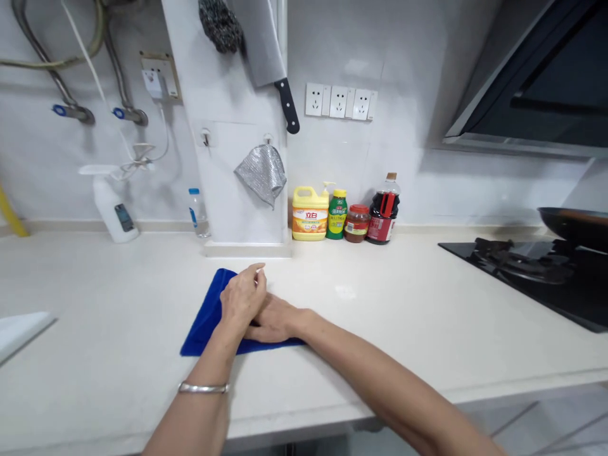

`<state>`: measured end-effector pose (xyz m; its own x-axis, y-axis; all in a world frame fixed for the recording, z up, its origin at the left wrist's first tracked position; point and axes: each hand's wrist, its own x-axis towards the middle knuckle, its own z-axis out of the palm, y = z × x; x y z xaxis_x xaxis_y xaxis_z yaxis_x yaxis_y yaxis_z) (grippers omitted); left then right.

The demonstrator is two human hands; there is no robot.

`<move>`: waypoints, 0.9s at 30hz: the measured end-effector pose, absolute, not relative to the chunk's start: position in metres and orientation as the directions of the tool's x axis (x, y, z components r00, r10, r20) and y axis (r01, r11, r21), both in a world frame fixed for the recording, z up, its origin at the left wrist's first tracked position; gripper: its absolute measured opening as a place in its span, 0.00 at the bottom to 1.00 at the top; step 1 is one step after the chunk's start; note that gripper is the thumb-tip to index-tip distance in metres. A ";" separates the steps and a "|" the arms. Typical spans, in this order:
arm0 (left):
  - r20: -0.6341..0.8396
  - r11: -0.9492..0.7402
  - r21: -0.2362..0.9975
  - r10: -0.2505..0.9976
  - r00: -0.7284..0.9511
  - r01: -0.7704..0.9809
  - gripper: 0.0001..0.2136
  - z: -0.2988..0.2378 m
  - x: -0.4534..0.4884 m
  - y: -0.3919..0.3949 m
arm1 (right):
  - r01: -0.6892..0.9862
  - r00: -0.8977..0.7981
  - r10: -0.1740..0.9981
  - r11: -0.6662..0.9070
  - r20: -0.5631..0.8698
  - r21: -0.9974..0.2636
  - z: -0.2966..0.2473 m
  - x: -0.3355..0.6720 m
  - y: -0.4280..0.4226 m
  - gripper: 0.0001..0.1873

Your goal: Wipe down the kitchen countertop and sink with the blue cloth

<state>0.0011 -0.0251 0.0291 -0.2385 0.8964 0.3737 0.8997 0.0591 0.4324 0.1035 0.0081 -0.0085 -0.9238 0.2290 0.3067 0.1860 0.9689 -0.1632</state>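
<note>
A blue cloth (205,326) lies spread on the pale countertop, with both hands over its right part. My right hand (273,320) rests flat on the cloth, its thumb stretched out and its other fingertips hidden behind my left hand. Crossing above it is my left hand (241,296), with a silver bangle (203,387) on that wrist. The left fingers are curled, with index finger and thumb close together at the far side. A small white spot shows between them; whether it is an object or the counter behind I cannot make out.
Behind the hands stand a yellow detergent jug (310,215), a green bottle (337,214), a red-lidded jar (357,223) and a dark sauce bottle (382,212). A cleaver (270,60) hangs above. The gas hob (532,266) is at right, a white board (23,330) at left.
</note>
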 end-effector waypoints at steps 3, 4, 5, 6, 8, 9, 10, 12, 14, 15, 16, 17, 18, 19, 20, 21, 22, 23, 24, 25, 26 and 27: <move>0.459 0.051 0.446 0.844 -0.277 0.894 0.22 0.027 -0.007 -0.027 | 0.261 -0.865 0.352 0.924 0.356 -0.279 -0.007 0.147 0.023 0.27; 0.464 0.060 0.405 0.846 -0.262 0.912 0.23 0.025 -0.008 -0.026 | 0.339 -0.817 0.447 0.883 0.365 -0.324 -0.008 0.164 0.028 0.26; 0.444 0.076 0.353 0.864 -0.238 0.933 0.24 0.022 -0.009 -0.025 | 0.421 -0.750 0.551 0.825 0.367 -0.378 -0.010 0.182 0.033 0.24; 0.403 0.095 0.298 0.889 -0.215 0.950 0.25 0.018 -0.009 -0.023 | 0.492 -0.678 0.642 0.758 0.357 -0.429 -0.013 0.198 0.037 0.23; 0.297 0.132 0.208 0.935 -0.192 0.969 0.27 0.009 -0.008 -0.017 | 0.573 -0.551 0.758 0.648 0.350 -0.502 -0.020 0.225 0.042 0.22; 0.250 0.149 0.180 0.949 -0.192 0.972 0.28 0.004 -0.007 -0.014 | 0.577 -0.522 0.773 0.631 0.360 -0.518 -0.025 0.235 0.043 0.22; 0.214 0.164 0.164 0.957 -0.197 0.973 0.29 -0.001 -0.007 -0.011 | 0.564 -0.518 0.766 0.640 0.381 -0.522 -0.030 0.242 0.044 0.23; 0.158 0.196 0.136 0.963 -0.216 0.971 0.31 -0.009 -0.005 -0.005 | 0.504 -0.566 0.707 0.703 0.423 -0.501 -0.039 0.250 0.044 0.23; 0.110 0.222 0.101 0.966 -0.233 0.970 0.33 -0.013 -0.005 -0.001 | 0.449 -0.615 0.653 0.751 0.443 -0.483 -0.044 0.252 0.046 0.23; 0.093 0.230 0.084 0.967 -0.237 0.970 0.35 -0.014 -0.005 -0.001 | 0.433 -0.621 0.643 0.758 0.448 -0.488 -0.046 0.253 0.048 0.22; 0.078 0.234 0.068 0.968 -0.239 0.970 0.36 -0.014 -0.005 -0.001 | 0.418 -0.617 0.642 0.757 0.455 -0.502 -0.047 0.253 0.050 0.21; 0.067 0.236 0.055 0.969 -0.239 0.970 0.36 -0.013 -0.004 -0.001 | 0.400 -0.608 0.646 0.752 0.462 -0.524 -0.048 0.253 0.052 0.21; 0.056 0.238 0.045 0.969 -0.240 0.970 0.37 -0.012 -0.004 -0.002 | 0.379 -0.598 0.651 0.743 0.467 -0.551 -0.048 0.254 0.054 0.20; 0.046 0.240 0.037 0.969 -0.242 0.970 0.37 -0.011 -0.003 -0.004 | 0.359 -0.592 0.656 0.734 0.468 -0.576 -0.048 0.254 0.055 0.20; 0.036 0.243 0.032 0.969 -0.245 0.969 0.37 -0.009 -0.001 -0.007 | 0.341 -0.590 0.660 0.726 0.466 -0.597 -0.048 0.255 0.056 0.20; 0.029 0.247 0.029 0.968 -0.248 0.969 0.37 -0.008 0.001 -0.011 | 0.327 -0.591 0.661 0.720 0.462 -0.612 -0.047 0.256 0.057 0.20; 0.022 0.250 0.026 0.968 -0.250 0.968 0.37 -0.007 0.004 -0.015 | 0.318 -0.594 0.662 0.715 0.457 -0.623 -0.047 0.257 0.057 0.20; 0.019 0.249 0.023 0.968 -0.250 0.968 0.37 -0.006 0.008 -0.021 | 0.314 -0.596 0.663 0.712 0.453 -0.628 -0.046 0.257 0.057 0.20; 0.017 0.244 0.020 0.969 -0.245 0.970 0.37 -0.006 0.012 -0.027 | 0.311 -0.597 0.662 0.711 0.452 -0.631 -0.046 0.257 0.057 0.20; 0.015 0.233 0.018 0.972 -0.233 0.972 0.37 -0.007 0.016 -0.034 | 0.308 -0.596 0.662 0.712 0.456 -0.631 -0.045 0.257 0.056 0.20; 0.014 0.216 0.016 0.976 -0.217 0.976 0.37 -0.007 0.020 -0.041 | 0.307 -0.592 0.661 0.714 0.461 -0.629 -0.045 0.257 0.056 0.19; 0.012 0.197 0.016 0.980 -0.197 0.980 0.37 -0.008 0.024 -0.049 | 0.309 -0.589 0.660 0.717 0.466 -0.625 -0.045 0.257 0.055 0.19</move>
